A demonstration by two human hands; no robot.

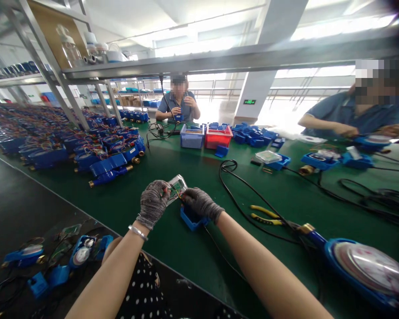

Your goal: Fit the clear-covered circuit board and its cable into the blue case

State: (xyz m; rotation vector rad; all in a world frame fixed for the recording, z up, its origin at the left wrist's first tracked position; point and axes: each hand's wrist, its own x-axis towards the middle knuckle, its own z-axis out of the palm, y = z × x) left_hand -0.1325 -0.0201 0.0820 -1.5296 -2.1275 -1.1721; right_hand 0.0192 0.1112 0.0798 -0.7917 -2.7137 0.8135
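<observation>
My left hand (pixel 153 201), in a grey knit glove, is closed on the left side of a clear plastic case with a green circuit board (pixel 177 185) inside. Thin black and yellow wires (pixel 176 192) run across the board towards my right hand (pixel 201 203), gloved alike. Its fingers are pinched together at the wires' lower end, though the fingertips are partly hidden. Directly beneath that hand, an open blue plastic box (pixel 190 220) rests on the green table. From it a black cable (pixel 219 254) trails towards the front edge.
Pliers with yellow handles (pixel 266 215) and a large blue meter (pixel 365 268) lie to the right. Farther back stand a blue-grey bin (pixel 192 138) and a red bin (pixel 217 141). Blue meters with wires (pixel 109 164) crowd the left. Two people (pixel 177 104) work across the table beneath a metal shelf (pixel 173 64).
</observation>
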